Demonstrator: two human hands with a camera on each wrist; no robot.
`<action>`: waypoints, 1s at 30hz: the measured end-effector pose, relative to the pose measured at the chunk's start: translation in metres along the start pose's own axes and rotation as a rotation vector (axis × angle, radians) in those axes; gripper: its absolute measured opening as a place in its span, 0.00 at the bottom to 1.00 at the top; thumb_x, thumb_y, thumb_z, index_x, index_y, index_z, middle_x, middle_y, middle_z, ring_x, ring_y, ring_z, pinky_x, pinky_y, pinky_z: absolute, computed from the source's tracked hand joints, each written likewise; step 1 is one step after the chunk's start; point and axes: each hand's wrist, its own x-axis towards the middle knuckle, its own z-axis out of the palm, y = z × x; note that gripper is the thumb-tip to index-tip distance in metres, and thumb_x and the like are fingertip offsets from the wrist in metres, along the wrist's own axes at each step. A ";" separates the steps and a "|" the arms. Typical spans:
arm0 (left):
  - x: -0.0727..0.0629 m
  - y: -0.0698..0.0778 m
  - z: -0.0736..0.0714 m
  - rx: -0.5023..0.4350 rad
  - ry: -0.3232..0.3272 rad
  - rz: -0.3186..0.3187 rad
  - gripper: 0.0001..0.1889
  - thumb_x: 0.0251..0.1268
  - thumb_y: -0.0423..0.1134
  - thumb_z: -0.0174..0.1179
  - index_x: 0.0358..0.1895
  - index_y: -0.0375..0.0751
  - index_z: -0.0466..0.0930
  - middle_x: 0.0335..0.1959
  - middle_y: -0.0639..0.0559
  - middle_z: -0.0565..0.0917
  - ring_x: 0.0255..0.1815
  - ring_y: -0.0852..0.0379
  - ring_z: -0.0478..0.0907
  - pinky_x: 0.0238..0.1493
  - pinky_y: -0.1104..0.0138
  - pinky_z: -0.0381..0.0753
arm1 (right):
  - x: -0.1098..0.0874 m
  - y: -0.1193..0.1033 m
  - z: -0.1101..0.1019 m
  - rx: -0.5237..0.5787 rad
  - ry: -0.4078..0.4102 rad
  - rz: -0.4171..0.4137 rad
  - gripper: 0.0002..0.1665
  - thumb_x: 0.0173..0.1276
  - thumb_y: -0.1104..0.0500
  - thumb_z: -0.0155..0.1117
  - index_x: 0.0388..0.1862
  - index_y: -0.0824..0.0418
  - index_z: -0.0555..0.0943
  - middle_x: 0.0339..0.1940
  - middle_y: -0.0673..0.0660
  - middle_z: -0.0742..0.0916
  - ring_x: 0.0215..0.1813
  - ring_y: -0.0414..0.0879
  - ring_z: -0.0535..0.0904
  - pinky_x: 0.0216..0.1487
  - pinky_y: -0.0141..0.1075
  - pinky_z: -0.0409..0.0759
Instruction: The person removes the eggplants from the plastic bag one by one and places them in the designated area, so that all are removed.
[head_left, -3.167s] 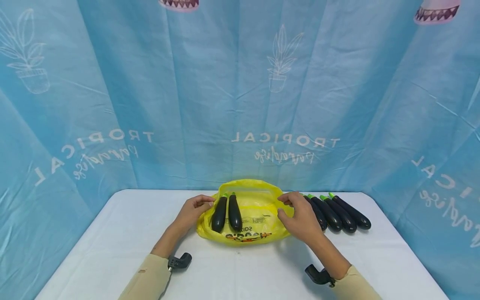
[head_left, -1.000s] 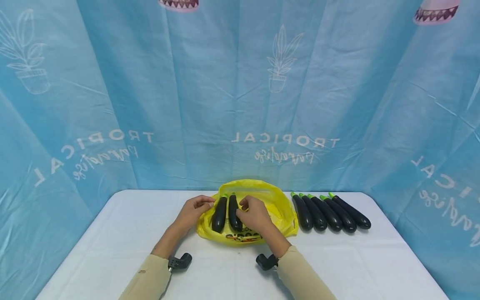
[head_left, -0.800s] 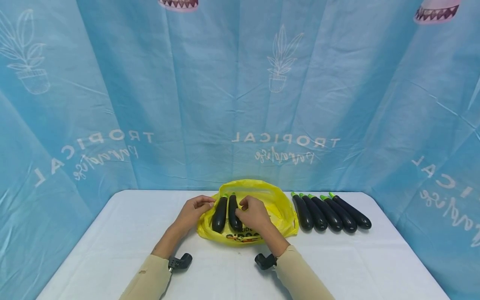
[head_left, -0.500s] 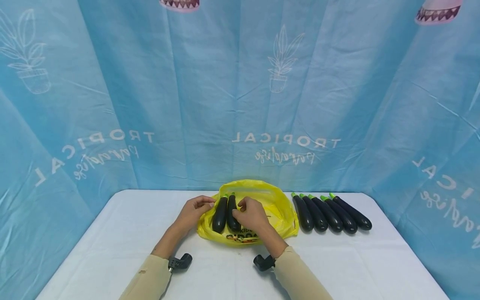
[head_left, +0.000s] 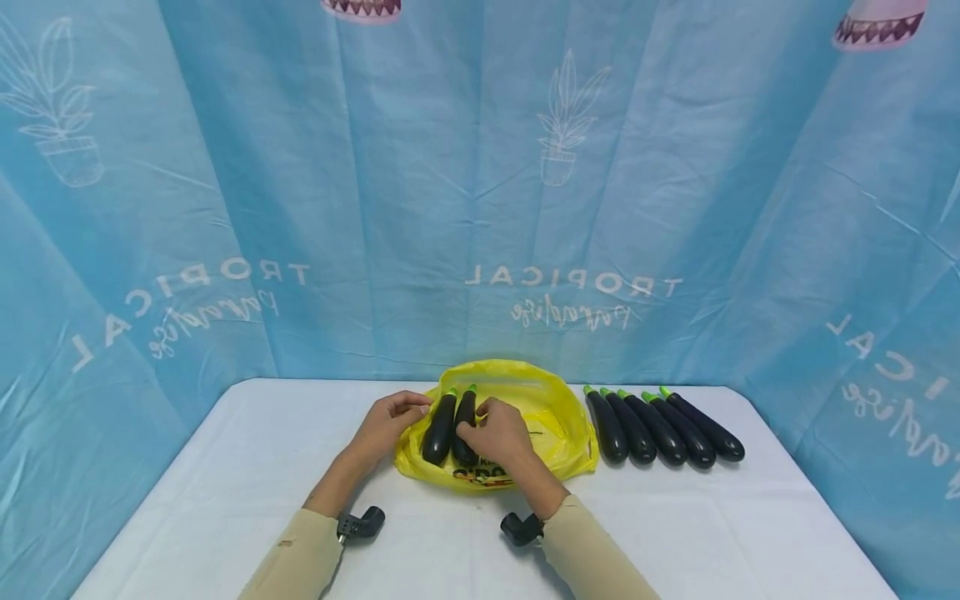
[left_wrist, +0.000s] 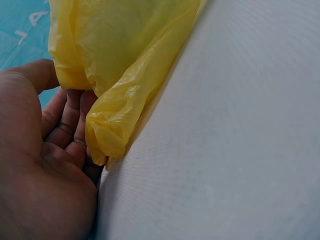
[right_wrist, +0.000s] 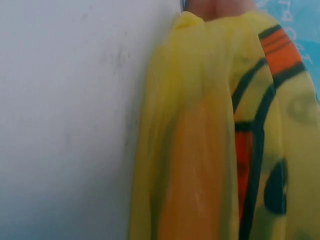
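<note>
In the head view a yellow plastic bag (head_left: 525,392) lies on the table with its mouth spread wide. Two dark eggplants with green stems rest in it: a left eggplant (head_left: 439,429) and a right eggplant (head_left: 463,417), close together and slightly tilted. My right hand (head_left: 501,433) reaches into the bag and grips the right eggplant, thumb on its near side. My left hand (head_left: 384,425) pinches the bag's left rim; up close in the left wrist view, its thumb and fingers hold the crumpled edge (left_wrist: 112,125). The right wrist view shows mostly printed bag film (right_wrist: 200,125), which hides most of that hand.
Several more eggplants (head_left: 660,429) lie side by side on the white table (head_left: 450,550), just right of the bag. A blue printed curtain (head_left: 420,208) hangs behind and at both sides of the table.
My right hand has moved from the bag's right rim to the right eggplant. That eggplant has shifted left, nearer the other one. My left hand has stayed at the left rim.
</note>
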 end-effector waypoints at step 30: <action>-0.002 0.002 0.002 0.039 0.011 0.005 0.13 0.79 0.43 0.62 0.58 0.42 0.86 0.48 0.49 0.88 0.54 0.54 0.83 0.58 0.65 0.80 | -0.005 -0.009 0.008 -0.053 0.018 0.021 0.33 0.63 0.52 0.79 0.60 0.67 0.77 0.42 0.60 0.83 0.40 0.52 0.80 0.46 0.48 0.85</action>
